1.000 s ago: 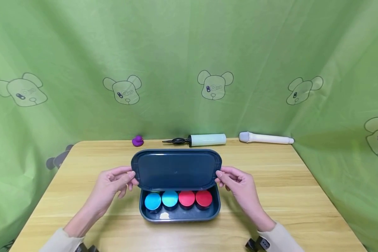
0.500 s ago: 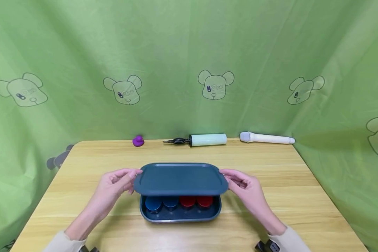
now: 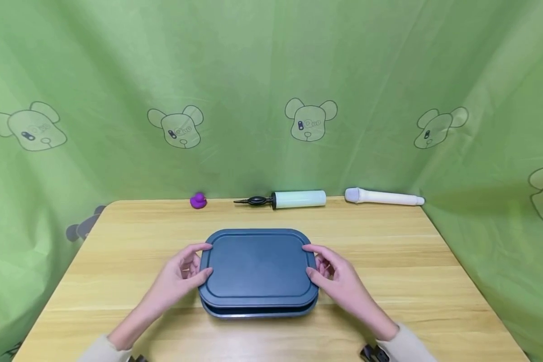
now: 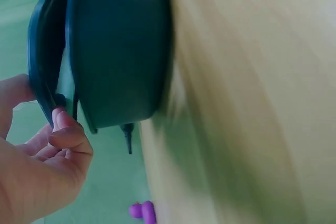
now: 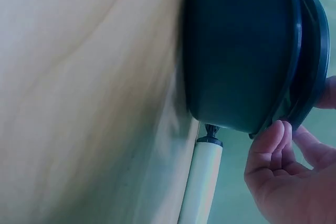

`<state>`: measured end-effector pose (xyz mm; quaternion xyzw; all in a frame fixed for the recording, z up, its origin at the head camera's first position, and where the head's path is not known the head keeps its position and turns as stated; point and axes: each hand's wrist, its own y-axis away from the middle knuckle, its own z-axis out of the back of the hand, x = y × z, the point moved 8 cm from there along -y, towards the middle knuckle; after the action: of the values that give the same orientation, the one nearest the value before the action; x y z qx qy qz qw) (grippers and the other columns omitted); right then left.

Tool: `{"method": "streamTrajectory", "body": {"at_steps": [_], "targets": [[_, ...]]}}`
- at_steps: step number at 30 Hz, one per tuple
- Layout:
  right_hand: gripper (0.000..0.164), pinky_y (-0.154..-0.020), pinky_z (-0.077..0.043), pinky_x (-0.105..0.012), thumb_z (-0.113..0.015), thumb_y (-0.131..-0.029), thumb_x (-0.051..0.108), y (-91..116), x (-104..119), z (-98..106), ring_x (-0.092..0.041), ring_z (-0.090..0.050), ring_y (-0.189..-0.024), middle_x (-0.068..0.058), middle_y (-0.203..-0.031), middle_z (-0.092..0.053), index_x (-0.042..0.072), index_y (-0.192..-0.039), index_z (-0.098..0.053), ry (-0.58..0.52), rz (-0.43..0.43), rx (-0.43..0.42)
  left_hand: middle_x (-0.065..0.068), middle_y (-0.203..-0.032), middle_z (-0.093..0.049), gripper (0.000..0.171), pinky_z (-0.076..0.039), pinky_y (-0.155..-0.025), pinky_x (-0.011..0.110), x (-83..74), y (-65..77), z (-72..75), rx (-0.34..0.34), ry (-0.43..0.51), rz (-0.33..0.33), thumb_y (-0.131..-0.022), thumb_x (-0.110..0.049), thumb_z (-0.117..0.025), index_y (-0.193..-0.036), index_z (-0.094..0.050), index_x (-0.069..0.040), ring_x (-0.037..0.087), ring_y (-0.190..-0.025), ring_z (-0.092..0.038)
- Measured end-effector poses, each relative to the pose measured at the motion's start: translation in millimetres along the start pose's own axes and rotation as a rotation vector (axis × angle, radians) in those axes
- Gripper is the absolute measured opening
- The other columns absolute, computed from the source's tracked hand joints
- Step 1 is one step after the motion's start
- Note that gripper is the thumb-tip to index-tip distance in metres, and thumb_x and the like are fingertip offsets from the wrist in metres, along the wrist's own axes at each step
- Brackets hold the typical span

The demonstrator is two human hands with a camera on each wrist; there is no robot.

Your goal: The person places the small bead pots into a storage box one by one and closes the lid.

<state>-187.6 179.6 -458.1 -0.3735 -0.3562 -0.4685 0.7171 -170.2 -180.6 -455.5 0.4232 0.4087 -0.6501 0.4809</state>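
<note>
A dark blue lid (image 3: 259, 269) lies flat over a matching deep box (image 3: 259, 315) in the head view. Both wrist views show a gap between the lid (image 4: 44, 40) and the box (image 4: 121, 51). My left hand (image 3: 185, 271) grips the lid's left end, thumb on top and fingers curled beneath the edge. At the opposite end my right hand (image 3: 332, 269) pinches the lid the same way, its fingertips close to the box rim in the right wrist view. The round blue and red things inside the box are hidden under the lid.
Along the back edge of the wooden table (image 3: 434, 281) lie a purple toy duck (image 3: 198, 200), a pale green hand pump (image 3: 298, 199) with a black nozzle, and a white microphone-shaped thing (image 3: 383, 196). A green curtain (image 3: 244, 60) hangs behind and at the sides.
The lid has tipped from raised, underside facing me, to level and lower over the box. Both hands moved with it, and the blue and red round tops went out of sight.
</note>
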Motion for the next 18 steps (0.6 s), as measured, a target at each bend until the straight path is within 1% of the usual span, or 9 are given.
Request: {"method": "streamTrajectory", "body": {"at_steps": [5,10,13,18], "targets": [[0.049,-0.065,-0.048,-0.026,-0.078,-0.096,0.005,-4.0,1.4,-5.8,-0.015,-0.054,-0.075,0.001,-0.085,-0.055,0.021,-0.142,-0.069,0.089,0.002,0.014,0.005,-0.085,-0.057,0.053,-0.049,-0.064,0.022,11.6,0.1,-2.5,0.016,-0.029,0.005,-0.097,0.000,-0.080,-0.146,-0.063,-0.003,0.014,-0.075,-0.056],[0.049,-0.065,-0.045,-0.028,-0.076,-0.094,0.006,-7.2,5.3,-7.7,-0.013,-0.052,-0.072,0.004,-0.082,-0.053,0.023,-0.138,-0.069,0.189,0.004,0.018,0.005,-0.085,-0.056,0.052,-0.048,-0.064,0.023,17.5,0.0,-3.5,0.022,-0.038,0.018,-0.098,-0.001,-0.080,-0.146,-0.063,-0.004,0.015,-0.075,-0.055],[0.048,-0.064,-0.044,-0.028,-0.075,-0.093,0.006,-6.9,6.6,-8.5,-0.012,-0.050,-0.070,0.004,-0.081,-0.052,0.022,-0.138,-0.069,0.220,0.011,0.031,0.006,-0.086,-0.056,0.052,-0.048,-0.065,0.023,19.2,0.4,-4.6,0.032,-0.034,0.023,-0.098,-0.001,-0.079,-0.147,-0.063,-0.004,0.015,-0.076,-0.055],[0.049,-0.063,-0.044,-0.028,-0.075,-0.092,0.006,-0.9,6.4,-9.0,-0.011,-0.050,-0.069,0.001,-0.080,-0.052,0.019,-0.138,-0.069,0.229,0.009,0.051,0.006,-0.087,-0.055,0.053,-0.050,-0.065,0.023,16.5,3.8,-6.7,0.047,-0.041,0.014,-0.098,-0.002,-0.080,-0.148,-0.062,-0.004,0.015,-0.076,-0.056]]}}
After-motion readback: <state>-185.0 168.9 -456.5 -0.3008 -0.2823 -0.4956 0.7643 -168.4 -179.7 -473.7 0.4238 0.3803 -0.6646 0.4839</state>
